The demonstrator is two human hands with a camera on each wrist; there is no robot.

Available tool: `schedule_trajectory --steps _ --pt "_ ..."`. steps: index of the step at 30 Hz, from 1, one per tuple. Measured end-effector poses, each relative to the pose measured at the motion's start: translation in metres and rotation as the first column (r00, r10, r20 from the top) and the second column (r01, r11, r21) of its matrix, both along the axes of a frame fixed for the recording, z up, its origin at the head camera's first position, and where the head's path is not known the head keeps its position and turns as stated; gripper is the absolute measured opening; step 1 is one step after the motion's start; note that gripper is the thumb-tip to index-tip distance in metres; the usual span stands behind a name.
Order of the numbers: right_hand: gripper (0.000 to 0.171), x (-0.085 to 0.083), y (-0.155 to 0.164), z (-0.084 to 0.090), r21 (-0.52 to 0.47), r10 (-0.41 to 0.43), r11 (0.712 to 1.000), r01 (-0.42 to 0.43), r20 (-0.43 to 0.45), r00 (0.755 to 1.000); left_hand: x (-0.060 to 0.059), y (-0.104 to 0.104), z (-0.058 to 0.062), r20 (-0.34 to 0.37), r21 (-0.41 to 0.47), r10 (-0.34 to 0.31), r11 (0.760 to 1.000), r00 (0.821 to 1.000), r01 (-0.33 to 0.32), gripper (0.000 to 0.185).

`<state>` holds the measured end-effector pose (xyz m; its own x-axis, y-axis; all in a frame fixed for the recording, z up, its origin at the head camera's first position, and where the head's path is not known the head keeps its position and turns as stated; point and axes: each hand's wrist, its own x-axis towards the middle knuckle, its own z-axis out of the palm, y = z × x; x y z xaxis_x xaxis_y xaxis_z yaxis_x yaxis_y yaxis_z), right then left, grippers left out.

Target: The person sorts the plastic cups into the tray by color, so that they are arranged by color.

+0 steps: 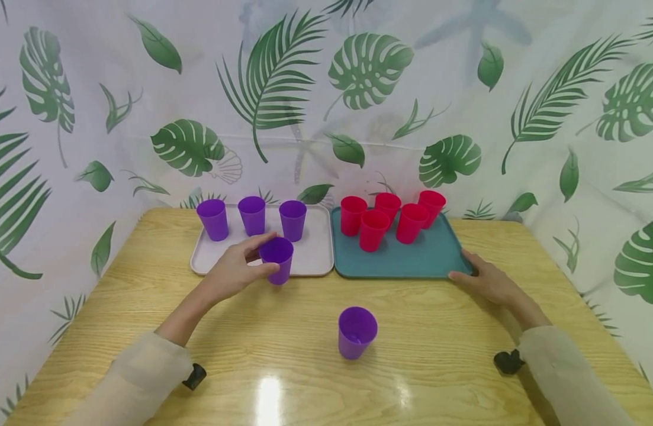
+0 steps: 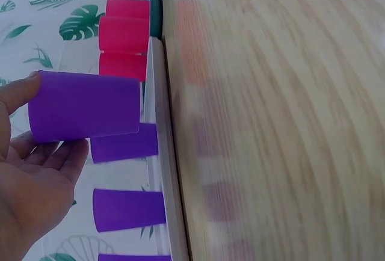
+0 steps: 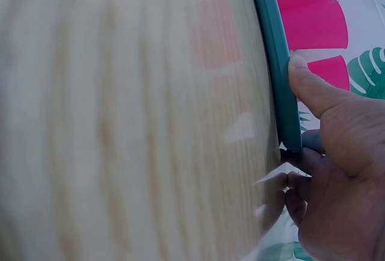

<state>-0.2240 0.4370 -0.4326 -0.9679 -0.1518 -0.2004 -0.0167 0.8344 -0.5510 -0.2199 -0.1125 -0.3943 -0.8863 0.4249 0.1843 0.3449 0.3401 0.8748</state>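
Leaf-printed cloth backs my wooden table (image 1: 443, 355), which carries a pale tray (image 1: 318, 260) and a teal tray (image 1: 433, 260) side by side at its far edge. My right hand (image 1: 488, 283) pinches the teal tray's near right corner, thumb on the rim. My left hand (image 1: 235, 272) curls round a purple cup (image 1: 276, 259) above the pale tray's near edge; its base could catch that rim and tip, or knock the three purple cups (image 1: 253, 215) at the far edge. A nudged teal tray could topple the crowded red cups (image 1: 390, 218). One lone purple cup (image 1: 357, 331) stands mid-table. Wrist views blur the wood; my right fingers under the tray are hidden.
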Motion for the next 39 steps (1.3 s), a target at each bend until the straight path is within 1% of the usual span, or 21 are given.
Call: schedule_trajectory --steps 4,9,13,18,26,32,39 --pt "0.096 0.001 0.001 0.000 -0.003 0.005 1.000 -0.005 -0.008 1.000 -0.001 -0.014 -0.001 0.008 -0.008 0.042 0.999 0.999 -0.042 0.069" --pt "0.096 0.001 0.002 -0.004 -0.005 0.007 1.000 -0.007 -0.019 1.000 -0.001 -0.031 0.000 0.036 -0.015 0.089 0.996 0.995 -0.088 0.070" --pt "0.097 0.002 0.002 -0.004 -0.014 0.003 1.000 -0.003 -0.015 1.000 -0.003 -0.045 -0.001 0.059 -0.013 0.129 0.992 0.990 -0.128 0.072" --pt "0.096 0.003 0.002 -0.004 -0.012 0.006 1.000 -0.006 -0.016 1.000 -0.008 -0.058 -0.005 0.075 -0.042 0.189 0.982 0.979 -0.187 0.075" --pt "0.096 0.003 0.000 -0.004 -0.002 -0.006 1.000 0.006 -0.005 1.000 -0.016 -0.073 -0.007 0.069 -0.069 0.275 0.960 0.959 -0.270 0.075" --pt "0.095 0.003 -0.001 -0.001 -0.019 0.002 1.000 -0.002 -0.018 1.000 -0.021 -0.082 -0.007 0.073 -0.054 0.323 0.946 0.944 -0.320 0.077" --pt "0.095 0.000 -0.001 0.000 -0.012 0.005 1.000 -0.005 -0.022 1.000 -0.025 -0.089 -0.011 0.071 -0.068 0.349 0.936 0.934 -0.345 0.075"
